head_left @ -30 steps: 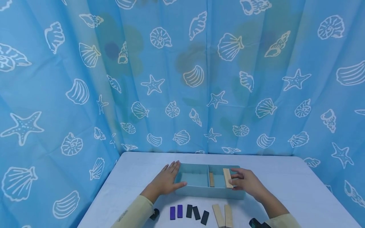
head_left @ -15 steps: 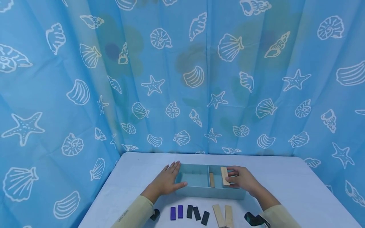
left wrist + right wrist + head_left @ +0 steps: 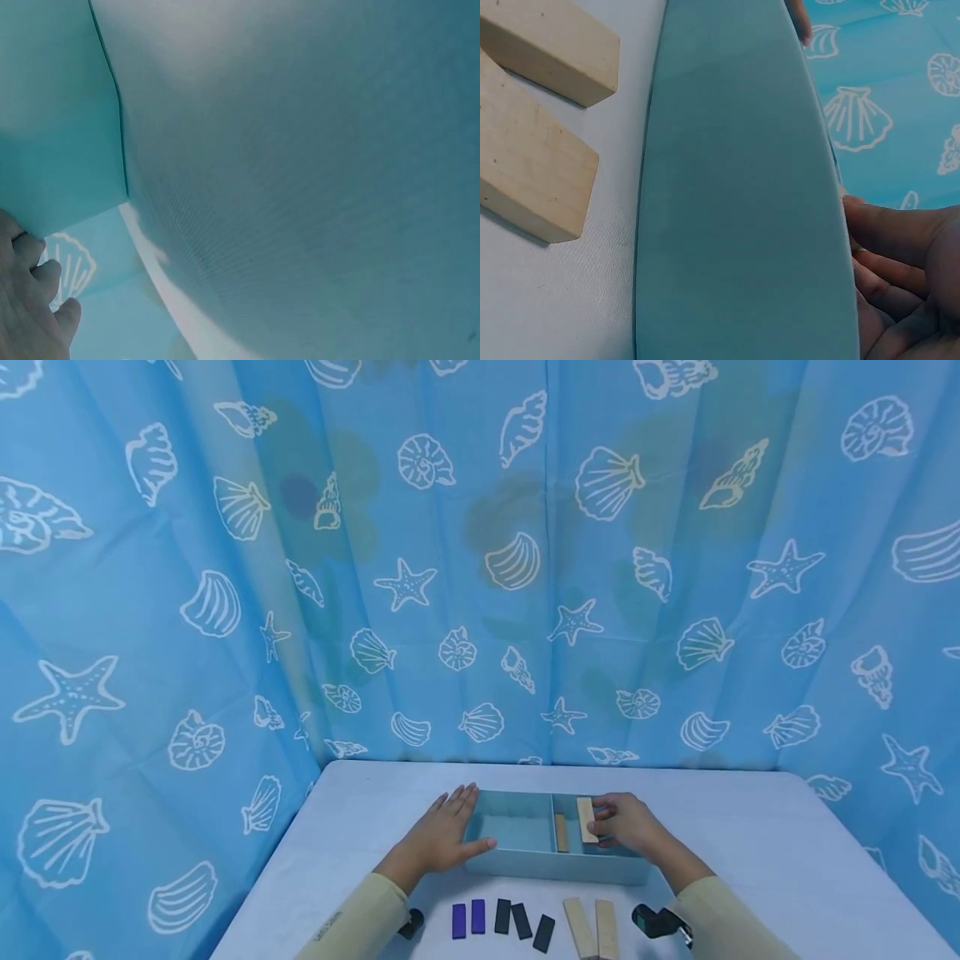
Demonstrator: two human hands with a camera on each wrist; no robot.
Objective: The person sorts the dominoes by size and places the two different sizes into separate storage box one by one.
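Observation:
A blue-green box (image 3: 555, 867) with a divider stands on the table. My left hand (image 3: 441, 835) rests on its left end with fingers straight, the thumb over the front rim. My right hand (image 3: 632, 823) pinches a pale wooden block (image 3: 587, 820) inside the right compartment. Another wooden block (image 3: 561, 833) lies in that compartment along the divider. In the right wrist view the box's front wall (image 3: 735, 187) hides most of the held block, and the right fingers (image 3: 892, 232) reach behind the rim. The left wrist view shows the left fingers (image 3: 45, 281) by the box wall (image 3: 60, 112).
In front of the box lie two purple blocks (image 3: 477, 917), several black blocks (image 3: 521, 921) and two longer pale wooden blocks (image 3: 606, 928). A white cloth covers the table (image 3: 727, 827). A blue shell-patterned curtain (image 3: 450, 610) hangs behind and at the sides.
My right hand has moved left and slightly away from me with the wooden block, from the box's right end further into the right compartment. The left hand stays on the box.

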